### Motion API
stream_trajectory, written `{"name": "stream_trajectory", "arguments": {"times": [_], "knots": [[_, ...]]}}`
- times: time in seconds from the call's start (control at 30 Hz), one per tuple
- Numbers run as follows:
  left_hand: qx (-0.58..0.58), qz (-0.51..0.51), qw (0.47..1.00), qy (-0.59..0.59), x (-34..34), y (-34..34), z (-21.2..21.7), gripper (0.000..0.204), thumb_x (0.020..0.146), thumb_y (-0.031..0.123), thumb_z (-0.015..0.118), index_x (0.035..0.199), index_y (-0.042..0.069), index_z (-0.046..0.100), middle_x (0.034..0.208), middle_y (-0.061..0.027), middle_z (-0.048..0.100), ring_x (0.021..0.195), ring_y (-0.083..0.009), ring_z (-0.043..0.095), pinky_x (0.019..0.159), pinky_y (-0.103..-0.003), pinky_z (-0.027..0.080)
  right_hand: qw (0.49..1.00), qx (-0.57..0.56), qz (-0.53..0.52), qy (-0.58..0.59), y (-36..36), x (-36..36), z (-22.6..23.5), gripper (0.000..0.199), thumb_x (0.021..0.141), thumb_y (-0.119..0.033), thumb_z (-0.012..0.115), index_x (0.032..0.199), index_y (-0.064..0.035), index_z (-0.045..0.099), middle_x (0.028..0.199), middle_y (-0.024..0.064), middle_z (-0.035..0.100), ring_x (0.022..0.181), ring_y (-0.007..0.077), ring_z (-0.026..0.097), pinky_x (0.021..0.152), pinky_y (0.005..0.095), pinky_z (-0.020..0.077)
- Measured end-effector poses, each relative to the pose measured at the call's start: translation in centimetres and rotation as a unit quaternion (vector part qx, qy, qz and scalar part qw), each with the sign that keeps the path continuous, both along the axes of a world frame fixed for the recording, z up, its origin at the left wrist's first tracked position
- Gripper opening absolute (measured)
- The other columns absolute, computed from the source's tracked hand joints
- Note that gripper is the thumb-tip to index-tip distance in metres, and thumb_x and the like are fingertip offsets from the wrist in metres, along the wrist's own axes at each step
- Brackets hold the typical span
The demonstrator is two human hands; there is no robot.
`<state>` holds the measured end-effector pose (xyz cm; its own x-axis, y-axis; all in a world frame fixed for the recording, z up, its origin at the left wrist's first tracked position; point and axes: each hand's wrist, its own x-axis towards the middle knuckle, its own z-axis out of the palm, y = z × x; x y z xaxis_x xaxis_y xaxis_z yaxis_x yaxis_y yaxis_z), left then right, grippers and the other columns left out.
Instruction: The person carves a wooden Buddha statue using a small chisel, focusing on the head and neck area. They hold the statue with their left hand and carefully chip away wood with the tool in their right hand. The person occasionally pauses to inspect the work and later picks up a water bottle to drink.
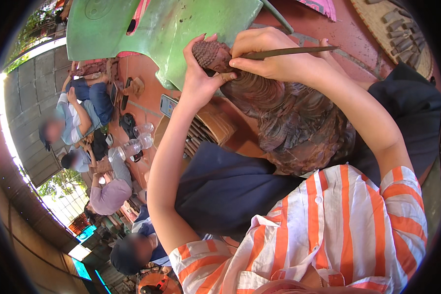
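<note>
A dark reddish-brown carved wooden statue (299, 130) lies tilted across my lap, its head with knobbly hair pointing away from me. My left hand (201, 81) is wrapped round the side of the head, with the thumb along the chin and neck. Between the fingers of my right hand (274, 56) is a slim, tapered dark carving tool (304, 50), held like a pen. Its thin end points right; the other end is at the statue's face, where my fingers hide the exact contact.
Beyond the statue lies a green plastic chair (181, 34). A cardboard box (218, 122) of slender tools stands by my left forearm, with a phone (168, 105) at its edge. Clear plastic bottles (132, 147) and several seated people are leftward. A woven tray (377, 29) holds dark pieces.
</note>
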<state>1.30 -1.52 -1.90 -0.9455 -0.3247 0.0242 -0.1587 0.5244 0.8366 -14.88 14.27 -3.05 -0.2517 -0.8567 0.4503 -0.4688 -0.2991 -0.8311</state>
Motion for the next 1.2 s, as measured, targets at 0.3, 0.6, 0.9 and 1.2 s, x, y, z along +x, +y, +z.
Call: {"name": "stream_trajectory", "arguments": {"times": [0.3, 0.6, 0.9, 1.2], "knots": [[-0.042, -0.007, 0.999, -0.008, -0.1, 0.3, 0.6, 0.105, 0.066, 0.01, 0.089, 0.141, 0.008, 0.016, 0.143, -0.0199, 0.041, 0.122, -0.0263, 0.053, 0.105, -0.04, 0.043, 0.99, 0.005, -0.011, -0.14, 0.3, 0.5, -1.9, 0.018, 0.086, -0.017, 0.065, 0.089, 0.0001, 0.068, 0.074, 0.0144, 0.066, 0.069, 0.0265, 0.064, 0.064, 0.0351, 0.0478], [-0.02, -0.004, 1.0, -0.002, -0.3, 0.4, 0.6, 0.102, 0.068, 0.01, 0.088, 0.142, 0.008, 0.017, 0.144, -0.0194, 0.041, 0.122, -0.0256, 0.052, 0.104, -0.04, 0.044, 0.997, -0.004, -0.019, -0.073, 0.5, 0.4, -1.7, 0.017, 0.088, -0.015, 0.066, 0.091, 0.0019, 0.068, 0.085, 0.0116, 0.068, 0.076, 0.0214, 0.064, 0.07, 0.0325, 0.0494], [-0.002, -0.001, 1.0, -0.006, -0.1, 0.3, 0.4, 0.104, 0.066, 0.008, 0.088, 0.141, 0.008, 0.016, 0.143, -0.0198, 0.04, 0.123, -0.0259, 0.052, 0.105, -0.04, 0.043, 0.993, -0.05, -0.055, -0.088, 0.4, 1.6, -2.3, 0.018, 0.087, -0.018, 0.066, 0.09, -0.0004, 0.07, 0.083, 0.0128, 0.069, 0.076, 0.0247, 0.067, 0.069, 0.0332, 0.0502], [-0.017, 0.002, 1.0, -0.01, -0.1, 0.3, 0.6, 0.104, 0.066, 0.008, 0.089, 0.141, 0.008, 0.017, 0.143, -0.0198, 0.04, 0.123, -0.0257, 0.051, 0.104, -0.04, 0.043, 0.994, -0.02, -0.002, -0.11, 0.9, 1.2, -2.8, 0.014, 0.091, -0.007, 0.06, 0.096, 0.0043, 0.067, 0.1, 0.0126, 0.069, 0.091, 0.0182, 0.066, 0.08, 0.0317, 0.0517]]}}
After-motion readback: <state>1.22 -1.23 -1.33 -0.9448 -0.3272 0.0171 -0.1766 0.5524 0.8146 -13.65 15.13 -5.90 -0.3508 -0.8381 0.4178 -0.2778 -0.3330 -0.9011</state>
